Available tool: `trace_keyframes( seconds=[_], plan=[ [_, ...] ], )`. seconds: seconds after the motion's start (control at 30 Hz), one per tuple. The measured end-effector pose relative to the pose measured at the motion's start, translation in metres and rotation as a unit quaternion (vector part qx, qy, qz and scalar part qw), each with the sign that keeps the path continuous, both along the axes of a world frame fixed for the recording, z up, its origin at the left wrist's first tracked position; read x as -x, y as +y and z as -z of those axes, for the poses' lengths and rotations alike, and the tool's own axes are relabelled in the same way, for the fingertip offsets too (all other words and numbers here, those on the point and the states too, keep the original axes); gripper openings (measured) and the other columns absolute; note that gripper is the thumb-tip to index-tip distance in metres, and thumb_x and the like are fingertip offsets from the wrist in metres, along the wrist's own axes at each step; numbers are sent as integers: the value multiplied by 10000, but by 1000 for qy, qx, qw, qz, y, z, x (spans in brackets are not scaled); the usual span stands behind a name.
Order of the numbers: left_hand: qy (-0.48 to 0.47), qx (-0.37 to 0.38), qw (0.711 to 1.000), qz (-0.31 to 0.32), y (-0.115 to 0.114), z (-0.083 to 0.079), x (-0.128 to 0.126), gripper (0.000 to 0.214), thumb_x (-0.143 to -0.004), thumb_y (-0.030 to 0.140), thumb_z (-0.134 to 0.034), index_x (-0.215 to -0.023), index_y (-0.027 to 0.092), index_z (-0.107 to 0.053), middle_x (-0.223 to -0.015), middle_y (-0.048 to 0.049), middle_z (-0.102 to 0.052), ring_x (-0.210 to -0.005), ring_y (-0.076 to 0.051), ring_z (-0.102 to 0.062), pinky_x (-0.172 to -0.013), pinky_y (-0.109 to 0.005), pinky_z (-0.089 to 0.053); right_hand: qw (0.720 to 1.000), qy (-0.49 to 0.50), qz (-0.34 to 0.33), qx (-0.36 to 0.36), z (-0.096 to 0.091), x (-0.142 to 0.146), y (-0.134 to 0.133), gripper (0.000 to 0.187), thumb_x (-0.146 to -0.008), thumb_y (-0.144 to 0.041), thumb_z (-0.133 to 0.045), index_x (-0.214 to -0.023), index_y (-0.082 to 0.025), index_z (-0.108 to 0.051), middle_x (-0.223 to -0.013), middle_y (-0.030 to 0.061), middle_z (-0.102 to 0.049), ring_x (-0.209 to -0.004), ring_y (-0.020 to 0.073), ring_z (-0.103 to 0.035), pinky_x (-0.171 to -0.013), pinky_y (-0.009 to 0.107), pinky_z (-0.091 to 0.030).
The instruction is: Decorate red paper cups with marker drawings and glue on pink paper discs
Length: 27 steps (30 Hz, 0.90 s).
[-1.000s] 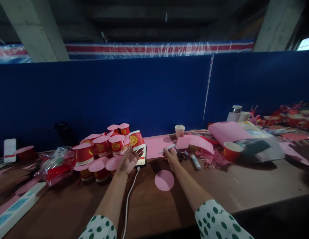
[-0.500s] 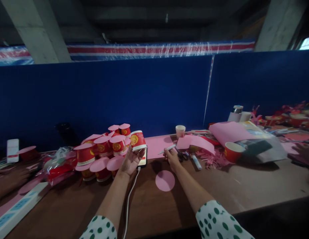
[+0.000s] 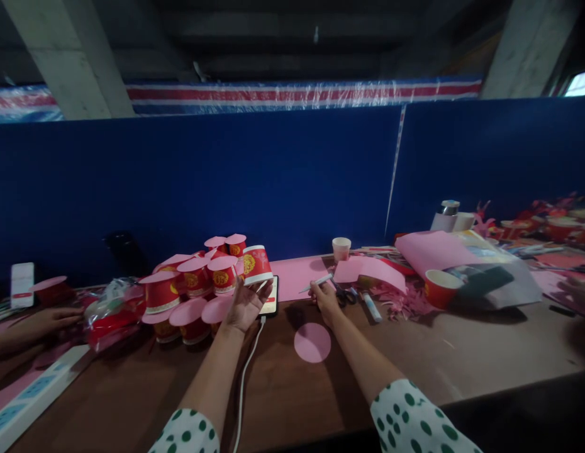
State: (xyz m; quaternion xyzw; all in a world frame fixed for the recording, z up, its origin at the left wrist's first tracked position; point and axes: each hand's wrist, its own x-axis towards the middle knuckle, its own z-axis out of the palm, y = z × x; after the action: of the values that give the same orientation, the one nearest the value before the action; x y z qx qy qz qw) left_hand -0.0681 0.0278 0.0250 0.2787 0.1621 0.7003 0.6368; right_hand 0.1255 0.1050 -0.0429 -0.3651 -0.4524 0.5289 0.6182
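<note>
The left hand (image 3: 246, 308) is turned palm up with its fingers clamped on a red paper cup with a gold emblem and white rim (image 3: 257, 264). The cup is raised above the brown desk (image 3: 273, 402), tilted, with its rim facing downward. Directly below and behind this hand lies a dark-edged smartphone with a lit screen (image 3: 272, 304), connected to a white charging cable (image 3: 248, 365).

The right hand (image 3: 324, 296) has its fingers together on a slim white pen-like tool (image 3: 324, 279), its narrow tip pointing left. The exact type of tool cannot be determined.

A flat, round pink paper disc (image 3: 312, 343) lies on the desk between the forearms. A rectangular pink paper sheet (image 3: 295, 274) lies beyond the hands. To the right of the right hand are dark-handled scissors (image 3: 351, 294) and a white tube with a blue label (image 3: 372, 308).

To the left of the left hand stands a stacked group of red paper cups topped with pink discs (image 3: 221, 279). At far left, a co-worker's hand (image 3: 63, 318) is near a clear plastic-wrapped red bundle (image 3: 108, 321).
</note>
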Motion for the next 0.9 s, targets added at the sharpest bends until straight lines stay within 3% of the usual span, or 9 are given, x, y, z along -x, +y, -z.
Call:
trace_keyframes(
  seconds=[0.73,0.9],
  plan=[
    [4,44,999,7,20,-11,-6,322,-788,434,-606,-916,141,-644,-757,-76,-722,-807,-245,-688,-751,-381,-541,1000,-9,-15,23,-9,1,-4,363,-635,-503,-653,-643,-176,-497,-498,-36,-537,-411,69,-418,-390,188,-305],
    [23,55,998,12,26,-6,-17,351,-811,454,-567,-968,145,-624,-845,-89,-720,-840,-237,-683,-756,-361,-545,998,-18,-43,44,-12,-3,-1,362,-611,-486,-681,-632,-164,-515,-501,-16,-561,-410,75,-436,-381,187,-308]
  ],
)
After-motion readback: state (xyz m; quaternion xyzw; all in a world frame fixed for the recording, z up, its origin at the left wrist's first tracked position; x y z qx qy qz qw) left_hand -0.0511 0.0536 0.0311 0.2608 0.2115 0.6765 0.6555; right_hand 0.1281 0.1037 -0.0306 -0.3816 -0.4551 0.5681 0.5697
